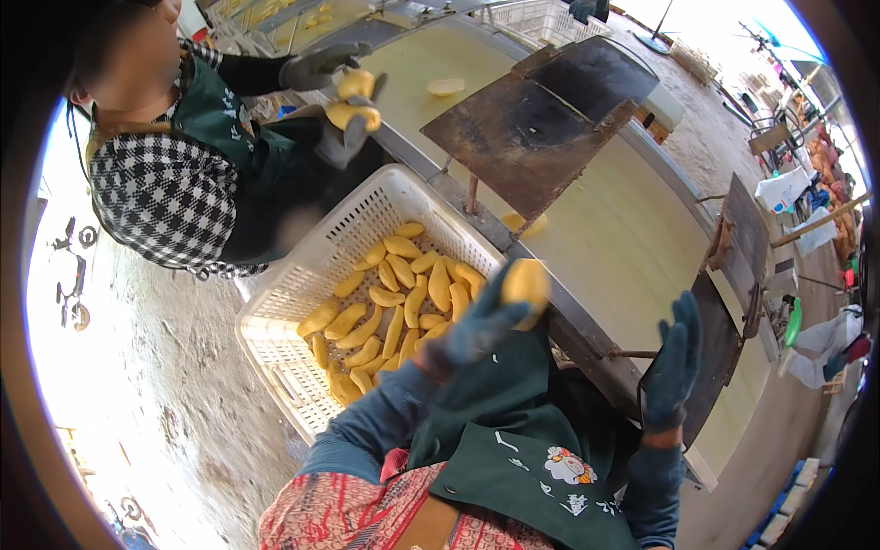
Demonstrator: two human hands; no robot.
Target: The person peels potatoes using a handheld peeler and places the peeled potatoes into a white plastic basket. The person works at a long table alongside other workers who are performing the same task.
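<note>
My left hand (485, 320), in a blue-grey glove, grips a yellow tuber (526, 289) that looks like a peeled sweet potato; both are blurred. To the right, my right hand (672, 368) is gloved too, held up with straight fingers and a bare palm area. Beside that hand is a dark metal plate (711, 364) at the trough's edge. Several similar yellow tubers (392, 299) lie in a white perforated plastic crate (275, 344) left of my lap. Before me runs a long metal-rimmed trough (584, 323) of cloudy, pale yellow-green liquid.
A co-worker in a dark green apron (213, 103) stands beyond the crate, gloved hands (340, 137) around yellow tubers. A rusty metal plate (529, 130) stands over the trough on metal legs. One pale tuber (445, 87) is in the trough. White crates (543, 24) stand behind.
</note>
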